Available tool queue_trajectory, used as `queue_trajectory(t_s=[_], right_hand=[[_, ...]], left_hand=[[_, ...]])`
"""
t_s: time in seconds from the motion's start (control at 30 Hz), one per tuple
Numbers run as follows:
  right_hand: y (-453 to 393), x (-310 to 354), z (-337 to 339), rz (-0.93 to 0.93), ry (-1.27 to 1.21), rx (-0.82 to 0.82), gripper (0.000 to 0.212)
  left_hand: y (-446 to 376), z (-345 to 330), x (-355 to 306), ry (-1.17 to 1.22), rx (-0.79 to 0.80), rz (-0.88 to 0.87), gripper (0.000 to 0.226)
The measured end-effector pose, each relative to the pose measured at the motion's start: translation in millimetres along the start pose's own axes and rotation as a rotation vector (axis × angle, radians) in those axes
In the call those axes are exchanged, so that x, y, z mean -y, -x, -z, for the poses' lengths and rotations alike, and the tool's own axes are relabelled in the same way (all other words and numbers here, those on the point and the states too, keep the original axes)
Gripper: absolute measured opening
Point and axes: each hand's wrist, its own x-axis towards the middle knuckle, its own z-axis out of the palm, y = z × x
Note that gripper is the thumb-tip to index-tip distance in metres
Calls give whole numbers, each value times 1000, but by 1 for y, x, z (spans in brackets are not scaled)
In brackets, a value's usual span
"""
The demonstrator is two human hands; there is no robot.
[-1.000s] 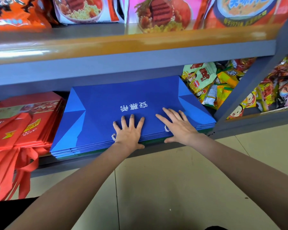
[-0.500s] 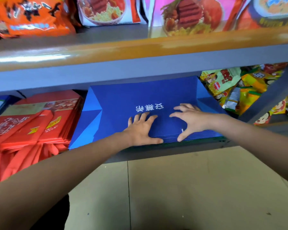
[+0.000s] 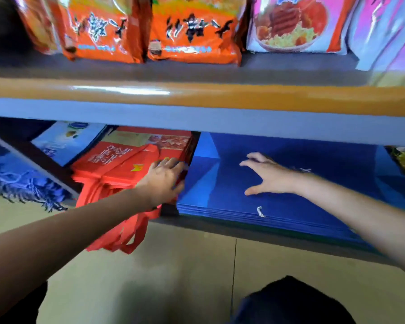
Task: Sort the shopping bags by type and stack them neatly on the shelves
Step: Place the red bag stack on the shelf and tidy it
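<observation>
facing grey shelves (image 3: 197,125) over tiled floor (image 3: 173,277)

Views: just one, the head camera, so no part of the scene is shared with another view.
Where it sits: on the person's head, low down, in front of a shop shelf (image 3: 197,127).
Which way it looks: forward and down, under the shelf's orange edge at the lower shelf (image 3: 267,237), and down at the floor (image 3: 173,277).
How near: close. Both arms reach in from the bottom corners to the bags.
Lens: wide, so the shelf edges look bent and tilted.
Sharpness: a bit blurry, most at the sides.
</observation>
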Motion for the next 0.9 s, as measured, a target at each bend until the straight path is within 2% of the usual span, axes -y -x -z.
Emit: queue_trajectory(t_s=[0.03,0.13,0.2,0.3,0.37,0.43,0.5,0.6,0.67,0.77,0.9], right_hand=[[-11,18,-1,17,-4,-17,75],[-45,73,-5,80,-3,-35,67],[-67,111,-7,124,17,-30,67],[-95,163,-13,137,4,-20,70],[-113,189,-23,91,-34,31,76],[-125,206,-37,28,54,109,87],[-126,215,-53,-21,255,133,94],[-113,223,-68,-69,497,70,71],[-102,230,-65,-124,448,66,57],[-102,230,-44,-130,334,36,46],[-114,219,-16,-194,161,-251,39]], left_hand=[[6,6,19,-19,-15,12,72],[19,22,82,-38,-50,131,51],[22,22,124,-18,-20,232,56],[23,15,167,-40,255,302,71],[24,9,178,-57,414,278,79],[25,3,184,-134,483,198,86],[26,-4,189,-190,456,121,86],[31,-15,190,-269,352,-4,69],[39,-21,191,-269,288,-51,66],[39,-19,205,-138,212,-41,71],[27,-3,221,197,53,86,75]])
